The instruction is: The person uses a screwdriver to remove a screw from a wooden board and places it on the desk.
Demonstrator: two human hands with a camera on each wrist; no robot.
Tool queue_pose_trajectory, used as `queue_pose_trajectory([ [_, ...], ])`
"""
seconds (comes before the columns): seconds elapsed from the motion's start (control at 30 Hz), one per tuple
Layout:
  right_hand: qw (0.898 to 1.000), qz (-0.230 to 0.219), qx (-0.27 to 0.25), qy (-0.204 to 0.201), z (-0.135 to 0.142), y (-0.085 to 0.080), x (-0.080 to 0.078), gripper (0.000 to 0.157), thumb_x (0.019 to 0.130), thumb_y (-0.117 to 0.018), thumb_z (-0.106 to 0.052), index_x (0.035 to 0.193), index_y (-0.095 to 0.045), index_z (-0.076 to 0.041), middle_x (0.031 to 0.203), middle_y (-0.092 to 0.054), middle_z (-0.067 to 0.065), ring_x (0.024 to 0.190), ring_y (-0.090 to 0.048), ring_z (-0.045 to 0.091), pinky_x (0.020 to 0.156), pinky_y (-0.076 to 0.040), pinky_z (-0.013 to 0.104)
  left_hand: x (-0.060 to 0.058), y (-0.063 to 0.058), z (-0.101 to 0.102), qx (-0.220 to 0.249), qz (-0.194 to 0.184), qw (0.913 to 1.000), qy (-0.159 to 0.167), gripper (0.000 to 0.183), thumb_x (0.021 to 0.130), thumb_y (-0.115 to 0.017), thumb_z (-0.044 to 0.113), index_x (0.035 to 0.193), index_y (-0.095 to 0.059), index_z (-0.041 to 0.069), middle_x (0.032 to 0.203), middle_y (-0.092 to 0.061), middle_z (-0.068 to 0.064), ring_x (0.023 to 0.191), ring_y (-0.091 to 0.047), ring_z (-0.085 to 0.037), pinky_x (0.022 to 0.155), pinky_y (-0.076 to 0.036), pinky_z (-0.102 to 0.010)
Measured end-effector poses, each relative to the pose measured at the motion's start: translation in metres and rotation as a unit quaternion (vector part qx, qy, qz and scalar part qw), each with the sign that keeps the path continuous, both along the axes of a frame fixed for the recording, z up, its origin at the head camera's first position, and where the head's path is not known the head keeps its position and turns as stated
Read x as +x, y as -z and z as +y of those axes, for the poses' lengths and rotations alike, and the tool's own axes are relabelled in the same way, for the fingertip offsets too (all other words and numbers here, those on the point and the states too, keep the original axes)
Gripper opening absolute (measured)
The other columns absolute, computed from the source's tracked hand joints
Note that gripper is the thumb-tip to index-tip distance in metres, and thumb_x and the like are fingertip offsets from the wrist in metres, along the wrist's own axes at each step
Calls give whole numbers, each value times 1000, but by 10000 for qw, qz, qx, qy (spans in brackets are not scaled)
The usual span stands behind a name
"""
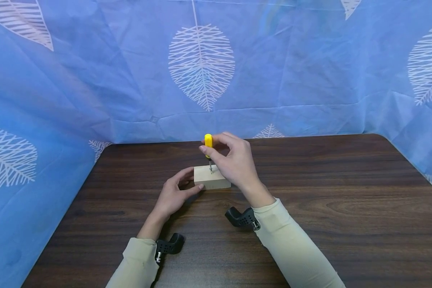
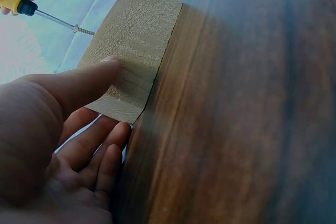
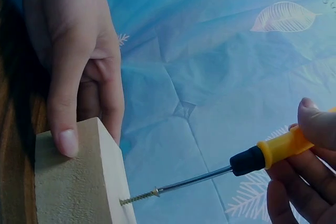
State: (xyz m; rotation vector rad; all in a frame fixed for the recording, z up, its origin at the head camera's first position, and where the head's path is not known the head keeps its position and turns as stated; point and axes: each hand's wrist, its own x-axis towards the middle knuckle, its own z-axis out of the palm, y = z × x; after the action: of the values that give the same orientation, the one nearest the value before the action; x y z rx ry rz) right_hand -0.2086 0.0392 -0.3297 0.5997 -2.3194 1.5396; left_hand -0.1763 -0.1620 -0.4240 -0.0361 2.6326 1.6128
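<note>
A pale wooden block [image 1: 212,183] lies on the dark table. My left hand [image 1: 174,193] grips its left end, thumb on the near face and fingers behind, as the left wrist view also shows. A brass-coloured screw [image 3: 139,198] stands in the block's top face with most of its thread exposed. My right hand [image 1: 237,160] pinches the yellow handle of a screwdriver [image 1: 209,145] between thumb and fingers. The screwdriver's metal shaft [image 3: 194,180] meets the screw head in line with it. In the left wrist view, the block's edge hides the screw's point.
The brown wood-grain table [image 1: 327,224] extends around the block on all sides. Behind it hangs a blue cloth [image 1: 129,72] with white leaf prints. Black wrist mounts [image 1: 171,244] sit on both forearms, close above the tabletop.
</note>
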Motion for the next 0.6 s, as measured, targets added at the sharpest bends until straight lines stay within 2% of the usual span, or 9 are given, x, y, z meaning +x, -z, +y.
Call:
queue_pose_trajectory([
  [0.23,9999,-112,-44,-67,2,-1,0,32,99,-81,-23,128,-75,-11,109,-82,3,95,-77,19,86,-62,41,0,1,-1,-25,2,10000,-14,63,97,-83,27,155,-58,24,150,-67,-8,141,-58,-33,121,-44,-59],
  [0.47,9996,-199,-219,-14,1,-1,0,23,99,-81,-26,117,-73,-15,105,-81,0,94,-75,16,88,-61,40,1,0,-1,-30,27,10000,-4,64,97,-83,27,156,-58,24,150,-67,-8,141,-58,-33,120,-45,-58],
  [0.6,9993,-222,-287,42,1,1,0,24,98,-82,-29,115,-73,-15,103,-79,0,93,-75,16,88,-61,39,0,1,0,-30,31,10000,14,64,97,-83,28,156,-58,24,150,-66,-8,141,-59,-33,120,-45,-59],
])
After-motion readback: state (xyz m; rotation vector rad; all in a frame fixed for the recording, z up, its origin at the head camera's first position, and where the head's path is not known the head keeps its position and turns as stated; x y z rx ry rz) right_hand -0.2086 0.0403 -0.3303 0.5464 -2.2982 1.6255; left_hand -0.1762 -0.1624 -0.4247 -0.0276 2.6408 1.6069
